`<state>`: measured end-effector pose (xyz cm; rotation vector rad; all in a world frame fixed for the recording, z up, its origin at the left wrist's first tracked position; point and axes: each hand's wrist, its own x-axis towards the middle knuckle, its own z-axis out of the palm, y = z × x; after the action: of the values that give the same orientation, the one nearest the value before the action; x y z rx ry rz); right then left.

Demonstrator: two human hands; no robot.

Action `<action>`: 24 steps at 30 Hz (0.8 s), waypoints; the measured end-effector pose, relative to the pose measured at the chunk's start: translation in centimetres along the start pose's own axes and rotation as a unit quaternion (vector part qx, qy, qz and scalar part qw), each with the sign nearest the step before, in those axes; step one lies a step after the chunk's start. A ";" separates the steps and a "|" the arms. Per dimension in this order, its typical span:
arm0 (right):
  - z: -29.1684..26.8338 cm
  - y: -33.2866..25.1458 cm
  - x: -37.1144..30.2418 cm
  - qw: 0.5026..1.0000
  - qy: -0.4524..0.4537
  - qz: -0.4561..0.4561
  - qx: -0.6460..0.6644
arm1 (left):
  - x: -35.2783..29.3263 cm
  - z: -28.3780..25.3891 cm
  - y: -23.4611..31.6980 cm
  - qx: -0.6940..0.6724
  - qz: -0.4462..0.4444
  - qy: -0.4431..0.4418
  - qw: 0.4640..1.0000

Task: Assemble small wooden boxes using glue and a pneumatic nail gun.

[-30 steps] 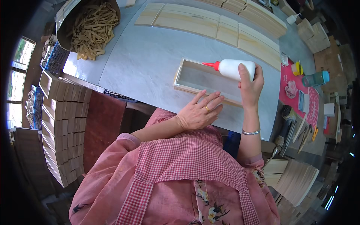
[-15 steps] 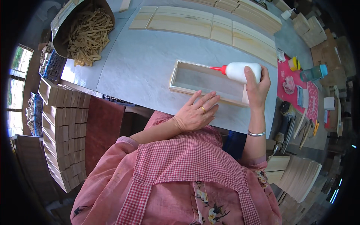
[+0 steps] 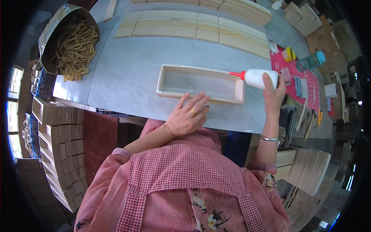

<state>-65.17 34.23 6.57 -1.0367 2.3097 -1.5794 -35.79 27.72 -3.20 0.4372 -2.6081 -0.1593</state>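
Note:
A shallow rectangular frame of pale wood (image 3: 222,99) lies on the table in front of me, with grey showing inside it. My left hand (image 3: 189,115) rests flat at its near side, fingers stretched out and fingertips against the near wall. In my right hand (image 3: 275,94) is a white squeeze glue bottle (image 3: 257,78), held on its side with its red nozzle pointing left. The nozzle tip is at the far wall, close to the far right corner. A whitish wet line shows along the top edge of the left end.
Pale wooden boards (image 3: 170,28) lie in rows across the far side of the grey table (image 3: 123,69). At the far left stands a container of tan bands (image 3: 77,50). Stacked wooden boxes (image 3: 63,150) rise at the left. A teal bottle (image 3: 309,62) lies near a pink cloth (image 3: 313,85).
The glue bottle in my right hand has moved right along the far wall, from near its middle to the right corner. My left hand stays by the near wall. The whole view has shifted.

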 end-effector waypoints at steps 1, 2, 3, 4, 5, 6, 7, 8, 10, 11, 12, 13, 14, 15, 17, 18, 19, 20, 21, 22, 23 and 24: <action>-0.4 0.1 0.0 1.000 0.007 -0.001 -0.005 | 0.0 0.0 0.0 0.001 -0.001 0.001 1.000; -0.8 0.1 0.1 1.000 0.015 -0.003 -0.011 | -0.1 0.1 0.0 0.003 -0.001 0.003 1.000; -1.2 0.2 0.1 1.000 0.022 -0.004 -0.016 | -0.1 0.1 0.0 0.004 -0.002 0.004 1.000; -1.6 0.3 0.2 0.999 0.029 -0.005 -0.021 | -0.1 0.1 0.1 0.005 -0.003 0.005 1.000; -1.9 0.5 0.2 0.999 0.031 -0.004 -0.022 | 0.0 0.1 0.1 0.004 -0.001 0.005 1.000; -2.3 0.8 0.4 0.999 0.034 -0.004 -0.026 | 0.0 0.2 0.1 0.004 -0.002 0.007 1.000; -2.7 1.1 0.5 0.999 0.037 -0.004 -0.031 | 0.0 0.2 0.1 0.004 -0.003 0.009 1.000; -3.0 1.3 0.6 0.999 0.040 -0.004 -0.035 | 0.0 0.2 0.1 0.005 -0.003 0.012 1.000; -3.4 1.5 0.5 0.998 0.044 -0.002 -0.040 | 0.0 0.2 0.1 0.004 -0.003 0.013 1.000; -3.5 1.6 0.5 0.998 0.045 -0.005 -0.037 | 0.0 0.2 0.2 0.005 -0.004 0.014 1.000; -3.6 1.6 0.5 0.998 0.047 -0.007 -0.034 | 0.1 0.2 0.1 0.007 -0.004 0.014 1.000; -3.7 1.7 0.4 0.998 0.048 -0.010 -0.031 | 0.1 0.2 0.1 0.009 -0.005 0.015 1.000; -3.9 1.7 0.4 0.998 0.050 -0.013 -0.028 | 0.2 0.2 0.1 0.010 -0.006 0.015 1.000; -4.0 1.8 0.2 0.998 0.049 -0.011 -0.029 | 0.1 0.2 0.2 0.009 -0.006 0.014 1.000; -4.5 1.7 -0.3 0.999 0.040 -0.006 -0.023 | 0.1 0.2 0.2 0.012 -0.007 0.016 1.000; -4.8 1.6 -0.6 0.999 0.035 -0.004 -0.021 | 0.1 0.3 0.3 0.014 -0.007 0.017 1.000; -5.1 1.6 -0.9 0.999 0.031 -0.002 -0.018 | 0.1 0.3 0.3 0.015 -0.007 0.018 1.000; -5.4 1.4 -1.2 0.999 0.031 0.000 -0.020 | 0.1 0.3 0.3 0.013 -0.006 0.017 1.000; -5.7 1.2 -1.6 0.999 0.028 0.006 -0.026 | 0.1 0.4 0.2 0.011 -0.005 0.020 1.000; -6.0 0.9 -2.0 0.999 0.024 0.012 -0.033 | 0.1 0.4 0.2 0.008 -0.004 0.022 1.000; -6.3 0.7 -2.5 0.999 0.021 0.019 -0.039 | 0.1 0.5 0.2 0.006 -0.003 0.025 1.000; -6.6 0.7 -2.9 0.998 0.018 0.025 -0.046 | 0.0 0.5 0.2 0.003 -0.001 0.028 1.000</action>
<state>-66.49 41.14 8.12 -0.9691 2.4331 -1.4987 -36.13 27.94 -3.58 0.4411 -2.5549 -0.1375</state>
